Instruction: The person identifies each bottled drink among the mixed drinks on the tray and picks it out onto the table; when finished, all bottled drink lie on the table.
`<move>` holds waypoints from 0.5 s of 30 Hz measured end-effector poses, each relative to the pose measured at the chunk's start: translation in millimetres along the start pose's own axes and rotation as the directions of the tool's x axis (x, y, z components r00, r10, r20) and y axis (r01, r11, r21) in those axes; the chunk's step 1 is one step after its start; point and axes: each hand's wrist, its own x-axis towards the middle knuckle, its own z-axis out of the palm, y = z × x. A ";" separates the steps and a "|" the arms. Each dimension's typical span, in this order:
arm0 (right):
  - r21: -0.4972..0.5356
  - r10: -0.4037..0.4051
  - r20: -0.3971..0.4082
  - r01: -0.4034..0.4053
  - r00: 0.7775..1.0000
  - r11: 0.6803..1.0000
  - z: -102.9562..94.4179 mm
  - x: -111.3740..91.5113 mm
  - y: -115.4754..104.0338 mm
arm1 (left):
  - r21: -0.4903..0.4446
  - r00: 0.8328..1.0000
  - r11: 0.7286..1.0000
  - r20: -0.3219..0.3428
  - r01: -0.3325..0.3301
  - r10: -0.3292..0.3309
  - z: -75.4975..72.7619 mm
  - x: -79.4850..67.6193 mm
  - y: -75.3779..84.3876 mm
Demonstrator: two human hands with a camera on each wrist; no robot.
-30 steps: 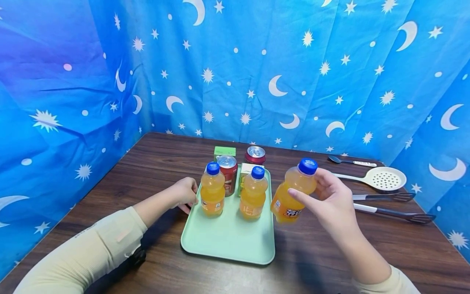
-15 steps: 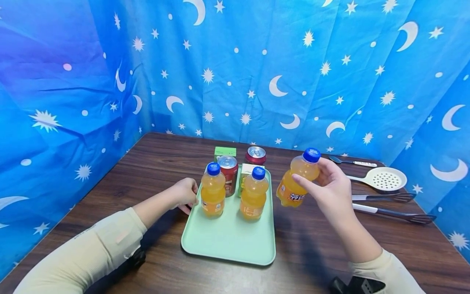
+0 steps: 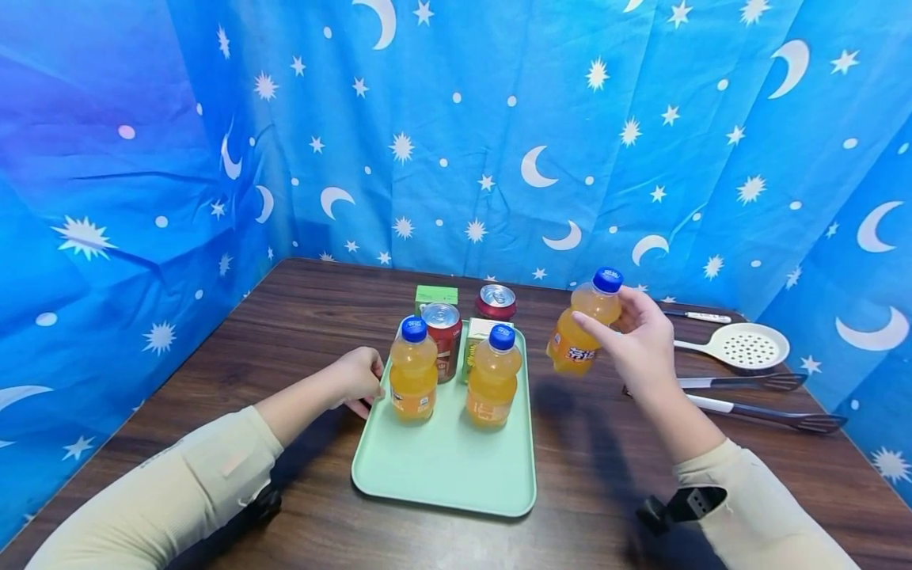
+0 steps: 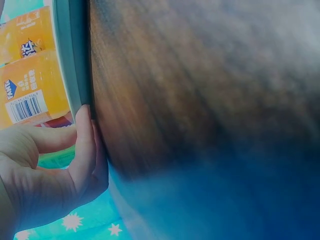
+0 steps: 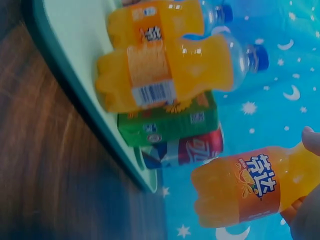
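My left hand pinches the left rim of a pale green tray between thumb and fingers, as the left wrist view confirms. My right hand holds an orange soda bottle with a blue cap. It is tilted and in the air, to the right of the tray. Two similar bottles stand upright on the tray, the left bottle and the right bottle. Behind them are a red can and a green-and-white carton. A second can and a green carton stand farther back, partly hidden.
On the table's right side lie a white slotted skimmer, a dark-bladed utensil, a slotted turner and a small white-handled utensil. A blue star-and-moon curtain encloses the back and sides of the dark wooden table.
My right hand has carried the orange soda bottle upward and slightly right, away from the tray. The left hand and the tray stay where they were.
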 end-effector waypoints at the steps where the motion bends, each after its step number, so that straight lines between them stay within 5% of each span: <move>1: -0.001 0.005 -0.001 -0.005 1.000 1.000 0.1 1.9 2.2 | -0.001 1.000 1.000 -0.001 -0.001 0.001 0.2 0.0 0.2; 15: 0.004 0.107 -0.028 -0.107 0.994 0.994 12.8 24.6 33.5 | -0.007 1.000 1.000 0.002 -0.012 0.012 -0.2 -0.1 -0.6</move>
